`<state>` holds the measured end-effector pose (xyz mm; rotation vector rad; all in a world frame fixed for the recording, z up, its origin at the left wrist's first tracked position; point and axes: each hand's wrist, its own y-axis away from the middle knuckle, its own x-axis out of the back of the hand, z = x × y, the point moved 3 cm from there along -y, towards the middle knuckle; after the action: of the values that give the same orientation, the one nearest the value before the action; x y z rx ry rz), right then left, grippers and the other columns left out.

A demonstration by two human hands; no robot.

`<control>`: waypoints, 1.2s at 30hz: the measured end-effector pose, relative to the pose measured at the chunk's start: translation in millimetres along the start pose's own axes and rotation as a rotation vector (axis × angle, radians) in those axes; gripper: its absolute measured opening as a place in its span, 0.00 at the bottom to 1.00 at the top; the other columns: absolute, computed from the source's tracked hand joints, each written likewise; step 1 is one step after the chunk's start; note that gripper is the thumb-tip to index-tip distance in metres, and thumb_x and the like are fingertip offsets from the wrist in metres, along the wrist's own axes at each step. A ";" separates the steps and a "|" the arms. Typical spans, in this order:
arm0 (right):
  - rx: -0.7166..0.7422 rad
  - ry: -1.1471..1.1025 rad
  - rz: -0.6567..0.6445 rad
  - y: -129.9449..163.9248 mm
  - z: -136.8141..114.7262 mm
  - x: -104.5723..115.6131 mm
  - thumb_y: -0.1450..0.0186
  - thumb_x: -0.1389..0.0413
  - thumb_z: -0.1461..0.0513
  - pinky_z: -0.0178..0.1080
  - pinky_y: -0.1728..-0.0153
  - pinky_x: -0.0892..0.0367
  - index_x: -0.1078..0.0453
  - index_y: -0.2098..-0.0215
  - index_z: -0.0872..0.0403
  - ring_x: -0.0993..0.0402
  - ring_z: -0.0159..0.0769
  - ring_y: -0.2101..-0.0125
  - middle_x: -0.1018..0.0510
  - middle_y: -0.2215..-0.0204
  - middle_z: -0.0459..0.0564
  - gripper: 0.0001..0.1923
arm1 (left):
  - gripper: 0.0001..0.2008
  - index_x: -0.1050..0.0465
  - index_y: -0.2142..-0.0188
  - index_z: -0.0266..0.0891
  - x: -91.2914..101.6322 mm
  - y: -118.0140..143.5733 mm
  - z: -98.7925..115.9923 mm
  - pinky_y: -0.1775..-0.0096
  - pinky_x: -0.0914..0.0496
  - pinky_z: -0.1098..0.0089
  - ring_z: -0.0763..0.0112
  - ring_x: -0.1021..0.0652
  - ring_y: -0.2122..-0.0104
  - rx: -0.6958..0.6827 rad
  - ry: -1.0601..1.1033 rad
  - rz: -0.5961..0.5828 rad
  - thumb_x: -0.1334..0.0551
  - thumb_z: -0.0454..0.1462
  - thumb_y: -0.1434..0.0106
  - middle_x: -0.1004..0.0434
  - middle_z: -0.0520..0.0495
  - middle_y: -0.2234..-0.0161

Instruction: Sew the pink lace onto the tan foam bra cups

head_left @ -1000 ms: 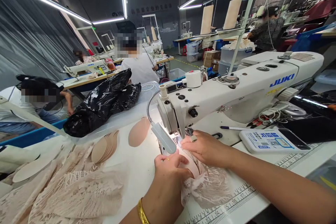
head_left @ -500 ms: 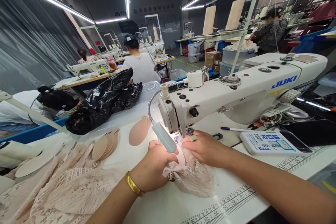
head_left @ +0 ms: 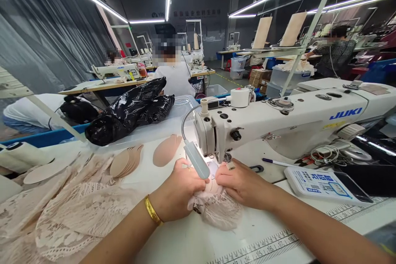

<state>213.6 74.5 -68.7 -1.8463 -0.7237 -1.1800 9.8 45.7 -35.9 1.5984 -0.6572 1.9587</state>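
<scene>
The left hand (head_left: 177,189) is curling its fingers inward, wrist coming in from seven o'clock. The right hand (head_left: 244,183) is lying palm down, fingers pointing toward nine o'clock, forearm stretching back toward four o'clock.

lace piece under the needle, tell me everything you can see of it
The lace piece is pale pink, openwork, soft and crumpled into a bunch on the white table, right in front of the sewing machine. Its front edge fans out loose toward the camera. The left hand grips it from one side, the right hand presses it from the other. The lamp hides its far end.
</scene>
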 end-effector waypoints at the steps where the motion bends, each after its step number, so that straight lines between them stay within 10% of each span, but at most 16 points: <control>1: -0.013 0.003 -0.004 0.1 0.7 0.0 0.40 0.51 0.74 0.41 0.62 0.40 0.34 0.71 0.53 0.40 0.38 0.67 0.26 0.70 0.47 0.11 | 0.08 0.28 0.72 0.43 0.2 -1.0 -0.8 0.48 0.44 0.55 0.58 0.24 0.61 -0.005 0.020 -0.009 0.38 0.30 0.52 0.19 0.51 0.65; 20: -0.147 -0.024 0.222 2.4 10.8 0.5 0.30 0.53 0.67 0.43 0.65 0.34 0.43 0.76 0.50 0.34 0.42 0.67 0.30 0.74 0.49 0.16 | 0.08 0.30 0.69 0.41 5.7 -7.3 -6.0 0.48 0.44 0.58 0.63 0.23 0.56 0.024 0.134 0.064 0.41 0.28 0.47 0.18 0.55 0.57; 25: 0.030 -0.027 0.301 7.6 -1.0 4.3 0.28 0.53 0.67 0.44 0.61 0.36 0.30 0.60 0.53 0.34 0.41 0.68 0.25 0.71 0.50 0.10 | 0.11 0.28 0.63 0.44 9.3 0.6 -2.4 0.41 0.50 0.48 0.61 0.23 0.56 0.105 0.118 -0.036 0.43 0.28 0.42 0.20 0.53 0.60; 30: 0.122 -0.118 0.121 -0.8 -17.8 1.1 0.27 0.42 0.56 0.43 0.53 0.38 0.31 0.48 0.52 0.30 0.42 0.56 0.21 0.56 0.51 0.13 | 0.14 0.25 0.52 0.43 7.8 3.5 3.8 0.47 0.41 0.45 0.49 0.27 0.54 0.326 -0.094 -0.055 0.41 0.42 0.35 0.24 0.40 0.55; 36: -0.013 0.055 0.020 -8.9 -9.6 -17.0 0.28 0.48 0.68 0.38 0.65 0.44 0.32 0.69 0.53 0.38 0.36 0.68 0.29 0.70 0.46 0.12 | 0.22 0.28 0.46 0.41 5.9 1.2 13.2 0.49 0.39 0.48 0.47 0.27 0.54 0.351 -0.096 -0.113 0.39 0.49 0.35 0.26 0.37 0.54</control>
<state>195.3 70.0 -79.1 -1.8202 -0.6664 -1.2206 17.6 36.6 -27.7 1.9003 -0.2575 2.0036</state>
